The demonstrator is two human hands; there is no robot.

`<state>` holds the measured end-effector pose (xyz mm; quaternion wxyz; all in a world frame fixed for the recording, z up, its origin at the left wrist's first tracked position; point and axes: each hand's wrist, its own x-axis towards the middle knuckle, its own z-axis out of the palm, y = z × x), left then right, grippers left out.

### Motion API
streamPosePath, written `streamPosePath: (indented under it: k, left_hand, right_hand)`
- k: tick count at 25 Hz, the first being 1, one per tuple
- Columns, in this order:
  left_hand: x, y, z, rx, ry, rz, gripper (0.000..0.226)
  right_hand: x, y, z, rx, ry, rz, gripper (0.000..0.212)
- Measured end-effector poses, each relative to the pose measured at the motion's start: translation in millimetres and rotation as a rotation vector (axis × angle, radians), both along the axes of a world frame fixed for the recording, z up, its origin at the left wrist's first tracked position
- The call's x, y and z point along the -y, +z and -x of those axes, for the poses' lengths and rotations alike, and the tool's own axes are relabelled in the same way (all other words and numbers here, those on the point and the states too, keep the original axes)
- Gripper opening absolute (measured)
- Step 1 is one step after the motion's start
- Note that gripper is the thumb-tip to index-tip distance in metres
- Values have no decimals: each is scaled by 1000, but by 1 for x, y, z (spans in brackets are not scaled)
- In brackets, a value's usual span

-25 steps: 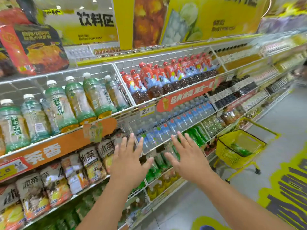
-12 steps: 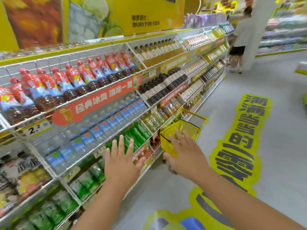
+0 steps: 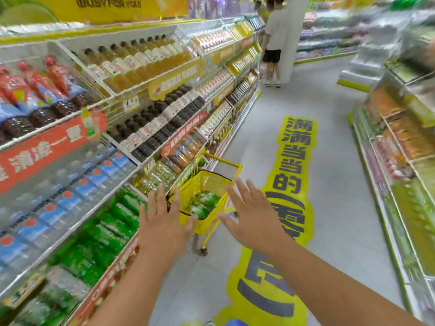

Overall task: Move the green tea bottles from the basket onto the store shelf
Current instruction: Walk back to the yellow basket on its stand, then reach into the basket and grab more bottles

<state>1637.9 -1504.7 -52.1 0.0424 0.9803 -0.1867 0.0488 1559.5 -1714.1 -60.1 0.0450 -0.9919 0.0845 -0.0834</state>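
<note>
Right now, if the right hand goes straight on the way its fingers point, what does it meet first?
Probably the yellow basket: the right hand, open, points up and forward at its near right rim and handle, with green bottles inside. Depth is unclear, so it may still be short of the rim.

Just beyond the fingertips [image 3: 162,191] of the left hand [image 3: 164,222], a yellow mesh basket [image 3: 209,182] is showing green bottles [image 3: 203,203] with white blur. Left of those fingers, green packs [image 3: 110,229] are lying under blue-labelled, red-dotted water [image 3: 77,196]. Right of the right hand [image 3: 251,217], a yellow floor sticker [image 3: 292,161] is carrying dark grey characters on grey floor [image 3: 334,184].
</note>
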Motion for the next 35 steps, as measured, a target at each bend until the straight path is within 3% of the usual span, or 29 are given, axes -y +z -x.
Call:
streamPosePath:
  k: [7, 13, 18, 23, 30, 35]
  left_hand:
    - [129, -6, -149, 29, -185, 20, 84]
    - [235, -23, -230, 18, -221, 50, 82]
    - [317, -54, -290, 5, -80, 69, 83]
    - [348, -67, -324, -44, 168, 90, 82]
    - [328, -111, -383, -116, 422, 81, 83]
    - [312, -149, -438, -196, 514, 116, 82]
  right_hand:
    - [110, -13, -106, -31, -139, -12, 80]
    - [213, -27, -185, -14, -183, -57, 79]
    - [311, -47, -276, -37, -53, -57, 78]
    - [361, -58, -362, -84, 162, -55, 80]
    - [343, -109, -485, -196, 409, -100, 79]
    - [328, -146, -554, -282, 473, -106, 78]
